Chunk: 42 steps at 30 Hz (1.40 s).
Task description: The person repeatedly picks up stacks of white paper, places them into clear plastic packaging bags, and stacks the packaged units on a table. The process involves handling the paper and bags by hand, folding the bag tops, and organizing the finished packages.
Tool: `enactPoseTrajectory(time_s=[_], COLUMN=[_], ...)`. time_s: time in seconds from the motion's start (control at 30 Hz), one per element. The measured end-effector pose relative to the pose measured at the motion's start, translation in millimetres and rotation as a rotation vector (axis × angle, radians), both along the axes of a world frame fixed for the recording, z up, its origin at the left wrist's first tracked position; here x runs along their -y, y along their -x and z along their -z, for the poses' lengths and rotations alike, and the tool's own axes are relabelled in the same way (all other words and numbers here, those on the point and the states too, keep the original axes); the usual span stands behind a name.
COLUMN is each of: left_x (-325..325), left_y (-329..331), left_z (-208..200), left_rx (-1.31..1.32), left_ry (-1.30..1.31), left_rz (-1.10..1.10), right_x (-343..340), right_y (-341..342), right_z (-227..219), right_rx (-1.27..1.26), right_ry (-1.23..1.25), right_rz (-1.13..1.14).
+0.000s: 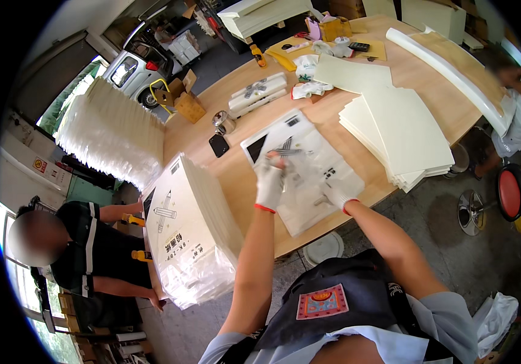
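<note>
"Where was the flat, translucent plastic bag (306, 172) printed with pencils?"

"On the pale wooden bench (242, 188)."

"State of the fingers?"

"The white-gloved, red-cuffed left hand (270, 182) was over the bag's left side, its fingers blurred — opening and hold undetermined. The similarly gloved right hand (337, 192) was at the right edge — I could not tell its fingers' opening or grip."

Black lettering (181, 244) on stacked packs (195, 224), flat pack (306, 177); white letters (395, 290) on strap (402, 305); wall sign (40, 164).
</note>
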State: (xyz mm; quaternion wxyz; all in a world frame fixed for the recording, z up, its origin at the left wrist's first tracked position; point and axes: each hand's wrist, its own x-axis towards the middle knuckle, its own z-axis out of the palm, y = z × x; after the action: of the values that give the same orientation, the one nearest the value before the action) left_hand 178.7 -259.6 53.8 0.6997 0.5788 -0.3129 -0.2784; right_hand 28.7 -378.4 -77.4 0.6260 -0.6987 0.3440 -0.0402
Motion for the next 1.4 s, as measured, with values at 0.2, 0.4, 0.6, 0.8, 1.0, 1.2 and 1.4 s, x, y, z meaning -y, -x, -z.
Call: enactPoseTrajectory(time_s=[0.2, 0.4, 0.6, 0.8, 1.0, 1.2, 1.4], left_x=[-17, -21, -32, -25, 40, 66, 10], left_y=[31, 167, 140, 108, 128, 139, 114], left_z=[-48, -65, -15, 30, 43, 70, -2], left_rx=[0.163, 1.148, 0.796, 0.237, 0.211, -0.586, -0.050], left_ry=[-0.209, 0.046, -0.198, -0.327, -0.215, -0.280, -0.620], left_rz=[0.091, 0.333, 0.213, 0.212, 0.521, 0.406, 0.426], right_x=[-11, -39, -34, 65, 100, -13, 10], right_y=[54, 4, 56, 157, 171, 178, 231], right_z=[-109, -60, -129, -91, -84, -151, -98], right_rx=[-0.125, 0.678, 0.034, -0.330, -0.519, -0.016, 0.415], right_ry=[0.086, 0.801, 0.724, 1.588, 1.434, 1.197, -0.091], right_rz=[-0.062, 0.059, -0.266, 0.246, 0.046, -0.237, 0.623])
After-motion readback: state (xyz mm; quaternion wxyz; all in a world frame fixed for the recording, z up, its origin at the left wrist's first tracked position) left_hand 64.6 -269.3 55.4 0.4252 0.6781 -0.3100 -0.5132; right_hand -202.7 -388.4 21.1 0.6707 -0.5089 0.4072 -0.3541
